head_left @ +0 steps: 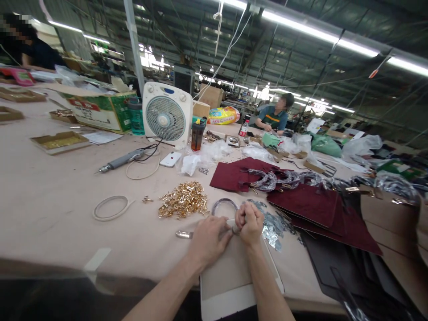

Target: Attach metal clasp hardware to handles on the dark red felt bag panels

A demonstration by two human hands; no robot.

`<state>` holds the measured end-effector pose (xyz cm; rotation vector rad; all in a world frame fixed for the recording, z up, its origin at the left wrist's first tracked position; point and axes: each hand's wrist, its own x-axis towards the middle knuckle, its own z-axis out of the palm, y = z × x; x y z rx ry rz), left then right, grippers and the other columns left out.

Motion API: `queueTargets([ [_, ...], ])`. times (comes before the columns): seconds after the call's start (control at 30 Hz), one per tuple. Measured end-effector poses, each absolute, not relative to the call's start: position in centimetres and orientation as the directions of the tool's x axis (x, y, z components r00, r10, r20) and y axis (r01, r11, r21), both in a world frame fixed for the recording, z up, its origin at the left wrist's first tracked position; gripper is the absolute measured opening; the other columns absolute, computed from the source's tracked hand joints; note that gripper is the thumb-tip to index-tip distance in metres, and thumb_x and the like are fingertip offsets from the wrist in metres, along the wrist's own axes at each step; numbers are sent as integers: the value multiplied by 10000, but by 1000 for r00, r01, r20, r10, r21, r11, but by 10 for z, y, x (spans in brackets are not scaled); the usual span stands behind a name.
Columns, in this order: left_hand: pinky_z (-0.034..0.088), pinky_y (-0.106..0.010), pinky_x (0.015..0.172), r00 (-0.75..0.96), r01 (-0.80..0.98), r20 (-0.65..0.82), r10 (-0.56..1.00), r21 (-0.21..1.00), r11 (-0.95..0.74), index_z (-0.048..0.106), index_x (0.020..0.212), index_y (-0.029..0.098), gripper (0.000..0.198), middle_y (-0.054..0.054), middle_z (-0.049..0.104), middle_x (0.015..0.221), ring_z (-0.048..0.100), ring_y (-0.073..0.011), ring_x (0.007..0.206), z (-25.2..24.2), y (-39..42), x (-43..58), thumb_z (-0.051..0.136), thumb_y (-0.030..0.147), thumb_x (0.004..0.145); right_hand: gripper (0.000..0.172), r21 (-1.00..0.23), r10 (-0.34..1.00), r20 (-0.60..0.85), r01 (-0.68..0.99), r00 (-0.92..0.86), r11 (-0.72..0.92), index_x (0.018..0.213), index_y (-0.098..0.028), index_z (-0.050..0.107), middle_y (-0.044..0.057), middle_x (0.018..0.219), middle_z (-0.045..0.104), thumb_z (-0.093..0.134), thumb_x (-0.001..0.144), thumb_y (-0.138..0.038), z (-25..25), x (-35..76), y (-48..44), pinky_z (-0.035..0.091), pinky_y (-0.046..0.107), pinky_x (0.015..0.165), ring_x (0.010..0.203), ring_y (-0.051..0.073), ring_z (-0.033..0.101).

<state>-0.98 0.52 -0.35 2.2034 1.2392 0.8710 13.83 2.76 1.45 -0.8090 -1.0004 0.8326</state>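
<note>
A beige panel with white ends (227, 285) lies at the table's front edge, partly over it, under both my hands. My left hand (207, 237) rests at its top edge, thumb and fingers drawn together around something I cannot make out. Beside it, my right hand (249, 222) is closed in a fist on a short object, mostly hidden, whose pale end points down by my left fingertips. A plastic-wrapped loop handle (224, 203) arches just beyond the hands. A small metal piece (184, 234) sticks out left of my left hand.
A pile of gold-coloured fasteners (183, 199) and a roll of narrow tape (111, 207) lie left. Flat metal plates (272, 225) and dark red bag panels (307, 205) are right. Farther back are an electric screwdriver (122, 160), a phone (170, 159), a fan (166, 117) and a co-worker (274, 116).
</note>
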Motion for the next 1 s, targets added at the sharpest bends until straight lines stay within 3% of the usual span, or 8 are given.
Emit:
queueTargets([
  [0.13, 468, -396, 975, 384, 579, 308, 870, 654, -487, 660, 1172, 298, 231, -22, 746, 1099, 638, -253, 1109, -6, 4, -10, 683, 321, 943, 420, -870, 878, 382, -208, 288, 447, 682, -197, 507, -89, 503, 382, 608, 1003, -449, 22, 137, 24, 215, 175, 345, 357, 56, 323],
  [0.3, 467, -400, 974, 385, 580, 305, 871, 654, -485, 655, 1193, 301, 247, -22, 742, 1089, 636, -256, 1105, -7, 3, -10, 677, 334, 949, 409, -785, 785, 519, -175, 337, 594, 672, -203, 500, -85, 500, 382, 585, 1023, -394, 37, 137, 19, 249, 186, 366, 371, 63, 330],
  [0.53, 469, -409, 978, 386, 586, 302, 872, 650, -484, 659, 1195, 297, 249, -19, 741, 1086, 634, -253, 1102, -8, 4, -10, 678, 344, 952, 446, -874, 856, 442, -84, 267, 478, 639, -209, 473, -74, 495, 387, 577, 1028, -400, 24, 135, 20, 232, 210, 376, 386, 73, 339],
  [0.73, 467, -407, 976, 383, 587, 296, 875, 654, -478, 660, 1195, 297, 256, -14, 739, 1088, 631, -251, 1108, -5, 4, -11, 685, 349, 945, 377, -666, 655, 648, -126, 389, 735, 663, -218, 493, -83, 498, 353, 556, 1020, -321, 44, 139, 13, 258, 217, 388, 385, 81, 313],
  [0.9, 474, -399, 938, 387, 593, 296, 873, 645, -482, 667, 1145, 292, 186, -18, 733, 1066, 636, -251, 1084, -5, 4, -9, 638, 351, 972, 443, -867, 855, 458, -92, 243, 490, 623, -219, 465, -71, 490, 385, 585, 1020, -374, 19, 136, 19, 244, 219, 378, 388, 81, 343],
  [1.0, 466, -414, 972, 388, 588, 306, 870, 645, -489, 647, 1201, 289, 235, -28, 730, 1083, 630, -259, 1105, -7, 4, -10, 630, 346, 974, 417, -843, 842, 440, -181, 311, 507, 649, -213, 477, -81, 490, 368, 584, 1020, -370, 13, 139, 18, 223, 206, 371, 382, 75, 322],
])
